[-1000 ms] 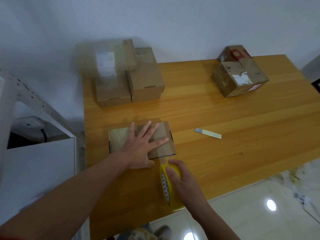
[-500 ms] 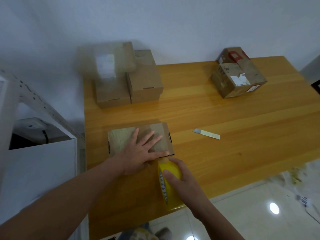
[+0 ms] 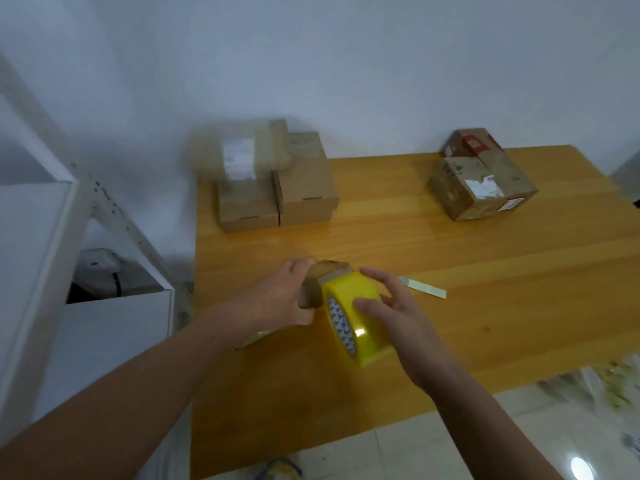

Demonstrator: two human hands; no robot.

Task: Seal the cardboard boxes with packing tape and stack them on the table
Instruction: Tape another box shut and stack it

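The left hand (image 3: 277, 301), flat before, now grips the box (image 3: 330, 270) tipped up; the right hand (image 3: 405, 317) clasps the tape roll (image 3: 369, 337), probably wrapping the edge.

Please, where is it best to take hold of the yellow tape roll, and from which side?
Grip the yellow tape roll across its wide outer band, coming from the right, where the right hand holds it. The core opening faces left, toward the left hand gripping the small box, so that side is crowded.
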